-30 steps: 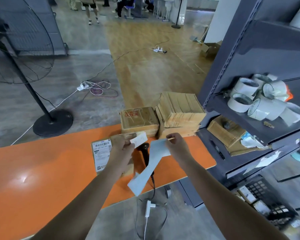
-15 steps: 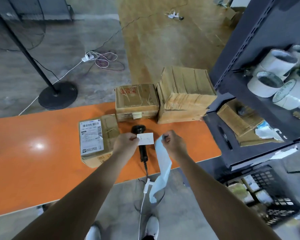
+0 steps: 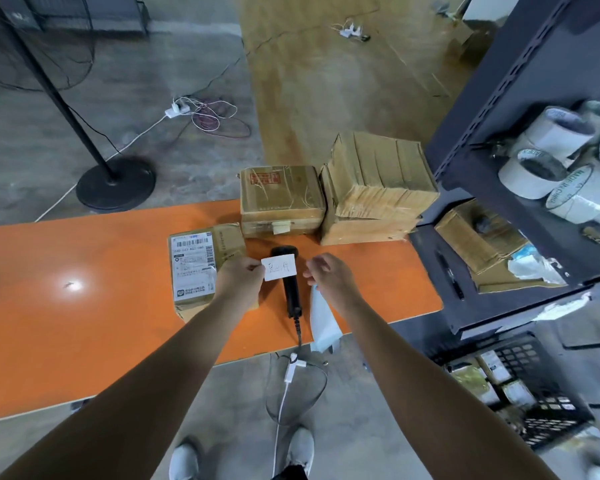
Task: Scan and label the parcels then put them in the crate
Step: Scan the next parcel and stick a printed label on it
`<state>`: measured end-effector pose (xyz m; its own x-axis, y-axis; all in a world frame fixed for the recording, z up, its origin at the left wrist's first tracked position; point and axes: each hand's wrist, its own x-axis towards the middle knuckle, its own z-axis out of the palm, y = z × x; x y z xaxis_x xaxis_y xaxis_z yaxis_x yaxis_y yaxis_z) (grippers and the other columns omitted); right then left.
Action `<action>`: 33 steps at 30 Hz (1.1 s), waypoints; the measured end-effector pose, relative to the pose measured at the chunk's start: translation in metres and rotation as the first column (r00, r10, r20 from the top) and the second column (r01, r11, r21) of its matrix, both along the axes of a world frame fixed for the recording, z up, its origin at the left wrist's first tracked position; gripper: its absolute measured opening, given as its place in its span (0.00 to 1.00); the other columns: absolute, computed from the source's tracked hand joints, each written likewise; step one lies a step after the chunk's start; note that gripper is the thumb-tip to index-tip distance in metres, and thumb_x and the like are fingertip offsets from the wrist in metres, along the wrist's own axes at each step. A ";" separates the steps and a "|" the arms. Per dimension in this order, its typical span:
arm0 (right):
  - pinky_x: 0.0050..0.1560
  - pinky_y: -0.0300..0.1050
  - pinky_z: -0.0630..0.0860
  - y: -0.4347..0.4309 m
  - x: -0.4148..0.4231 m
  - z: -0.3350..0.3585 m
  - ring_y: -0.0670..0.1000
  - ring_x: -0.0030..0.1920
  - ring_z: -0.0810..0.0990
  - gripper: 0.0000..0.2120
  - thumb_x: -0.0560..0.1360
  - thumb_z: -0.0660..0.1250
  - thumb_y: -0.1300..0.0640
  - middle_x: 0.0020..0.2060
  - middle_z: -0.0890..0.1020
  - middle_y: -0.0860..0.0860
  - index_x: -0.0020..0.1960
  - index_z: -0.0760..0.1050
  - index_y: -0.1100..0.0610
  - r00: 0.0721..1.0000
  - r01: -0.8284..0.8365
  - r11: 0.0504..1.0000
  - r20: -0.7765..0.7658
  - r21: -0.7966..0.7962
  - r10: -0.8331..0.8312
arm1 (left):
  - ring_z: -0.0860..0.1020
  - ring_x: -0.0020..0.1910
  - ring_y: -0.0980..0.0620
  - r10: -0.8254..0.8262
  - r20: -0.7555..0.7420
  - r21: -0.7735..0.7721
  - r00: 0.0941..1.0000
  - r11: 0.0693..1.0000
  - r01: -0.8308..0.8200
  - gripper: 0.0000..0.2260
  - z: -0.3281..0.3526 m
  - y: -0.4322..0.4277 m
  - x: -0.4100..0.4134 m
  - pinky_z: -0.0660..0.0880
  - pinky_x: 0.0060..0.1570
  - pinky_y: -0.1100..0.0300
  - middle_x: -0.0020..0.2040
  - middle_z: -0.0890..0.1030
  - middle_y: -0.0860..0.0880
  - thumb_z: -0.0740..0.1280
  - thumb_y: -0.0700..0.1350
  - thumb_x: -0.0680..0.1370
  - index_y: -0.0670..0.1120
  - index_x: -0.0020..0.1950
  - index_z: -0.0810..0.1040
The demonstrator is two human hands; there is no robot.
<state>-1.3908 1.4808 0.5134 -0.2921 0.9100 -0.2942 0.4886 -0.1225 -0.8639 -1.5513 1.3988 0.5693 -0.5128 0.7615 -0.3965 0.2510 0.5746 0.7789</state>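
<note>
1. Floor [image 3: 187, 64]: grey concrete, with a wood-toned strip running away behind the counter. A white power strip [image 3: 177, 110] with loose cables lies on it.
2. Counter [image 3: 49, 323]: orange top, glossy, running from the left edge to the shelving rack.
3. Shelving rack [image 3: 499, 98]: dark metal, touching the counter's right end. White tape rolls [image 3: 534, 171] sit on an upper shelf and a black marker [image 3: 449, 275] lies on the lower one.
4. Fan stand [image 3: 115, 183]: black pole on a round base, on the floor beyond the counter.
5. Crate [image 3: 551, 417]: black plastic lattice, on the floor below the rack, with packets inside.
6. Large parcel [image 3: 378, 188]: taped cardboard, at the counter's far right corner.
7. Stamped parcel [image 3: 281, 199]: red mark on top, touching the large parcel's left side.
8. Labelled parcel [image 3: 201, 268]: printed shipping slip on top, partly under the left wrist.
9. Scanner [image 3: 290, 292]: black, lying flat on the counter between the hands, with its cable dropping over the near edge.
10. Left hand [image 3: 239, 278]: pinches the left edge of a white handwritten label [image 3: 279, 267], held over the scanner's head.
11. Right hand [image 3: 329, 277]: fingers curled, gripping a pale backing strip [image 3: 321, 320] that hangs past the counter's edge. It is just clear of the label.
</note>
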 end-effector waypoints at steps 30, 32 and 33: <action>0.32 0.40 0.69 -0.047 -0.113 0.017 0.48 0.38 0.77 0.07 0.80 0.62 0.52 0.37 0.79 0.49 0.47 0.76 0.54 0.861 -0.276 0.948 0.478 0.157 0.172 | 0.78 0.43 0.45 -0.090 -0.343 -0.094 0.935 0.994 0.061 0.08 -0.028 -0.042 -0.064 0.71 0.36 0.56 0.44 0.76 0.49 0.61 0.44 0.78 0.45 0.56 0.69; 0.33 0.40 0.70 -0.047 -0.113 0.018 0.50 0.38 0.78 0.08 0.80 0.62 0.53 0.36 0.79 0.50 0.47 0.76 0.55 0.849 -0.290 0.947 0.493 0.137 0.189 | 0.78 0.44 0.44 -0.109 -0.348 -0.111 0.931 0.991 0.074 0.09 -0.029 -0.041 -0.065 0.72 0.36 0.56 0.45 0.78 0.48 0.62 0.44 0.78 0.45 0.56 0.69; 0.33 0.40 0.70 -0.046 -0.114 0.018 0.50 0.37 0.78 0.08 0.80 0.63 0.53 0.34 0.78 0.50 0.45 0.76 0.55 0.843 -0.299 0.946 0.498 0.125 0.201 | 0.79 0.44 0.44 -0.117 -0.345 -0.119 0.931 0.990 0.080 0.09 -0.030 -0.039 -0.065 0.73 0.37 0.55 0.46 0.79 0.47 0.62 0.44 0.77 0.44 0.56 0.69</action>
